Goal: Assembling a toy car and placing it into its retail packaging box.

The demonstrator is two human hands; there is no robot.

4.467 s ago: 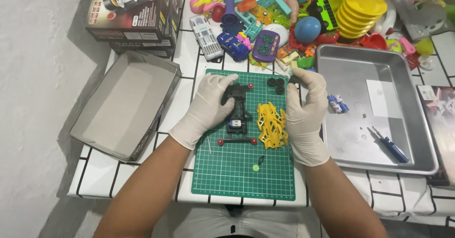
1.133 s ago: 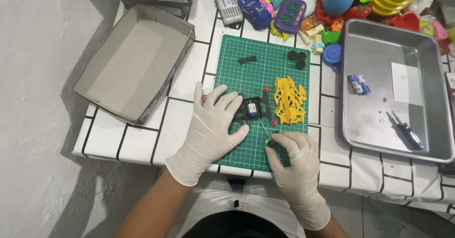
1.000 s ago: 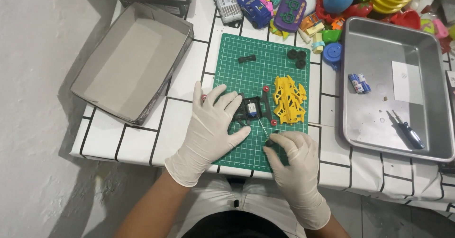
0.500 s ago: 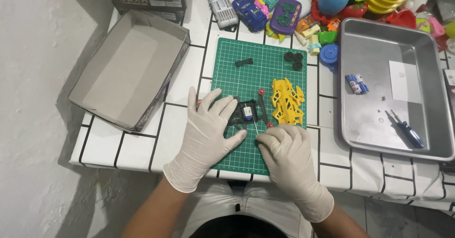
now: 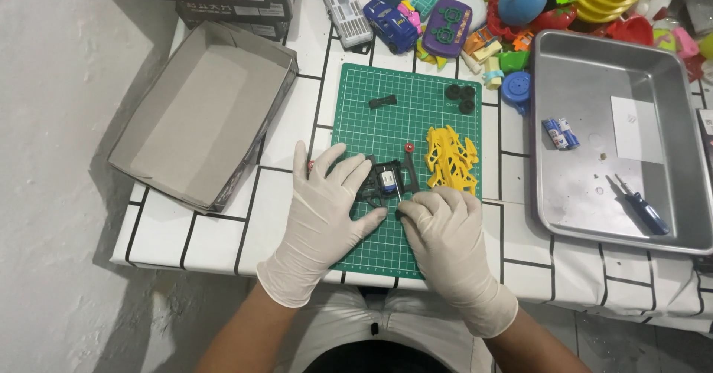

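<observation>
Both gloved hands rest on the black toy car chassis (image 5: pixel 384 182): left hand (image 5: pixel 324 211) spread flat, right hand (image 5: pixel 443 228) loosely curled, gripping nothing visible.

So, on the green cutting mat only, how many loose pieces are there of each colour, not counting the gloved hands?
On the green cutting mat:
Black: 5 (dark chassis under the left hand and right hand, small black bar, three black wheels)
Yellow: 1 (yellow frame)
Red: 1 (red roller)
Total: 7

Parts hidden under the hands cannot be counted.
</observation>
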